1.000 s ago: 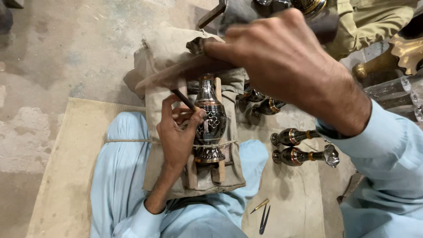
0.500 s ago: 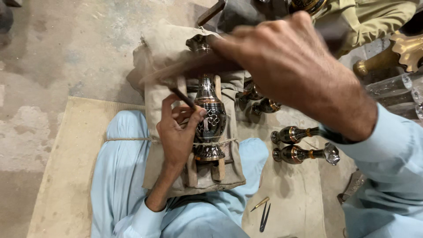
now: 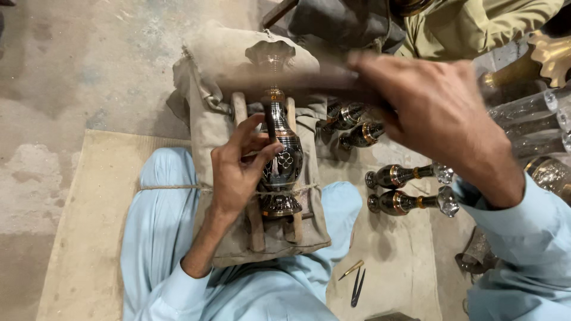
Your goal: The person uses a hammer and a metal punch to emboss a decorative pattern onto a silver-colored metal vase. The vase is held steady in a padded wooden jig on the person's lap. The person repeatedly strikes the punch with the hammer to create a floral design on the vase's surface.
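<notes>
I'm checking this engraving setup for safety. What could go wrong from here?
1. The left hand pins a thin chisel on the vase; the blurred right hand with its striking stick might hit the fingers.
2. The vase rests between wooden slats under one cord; a blow could shift it.
3. A slip could scar the engraved pattern.

L hand (image 3: 241,172): forearm extended fwd, palm down, fingers (image 3: 254,128) curled, thumb and index pinched. R hand (image 3: 437,113): raised, close to camera, motion-blurred, fingers closed in grip, wrist bent, knuckles up. Both sleeves light blue.
</notes>
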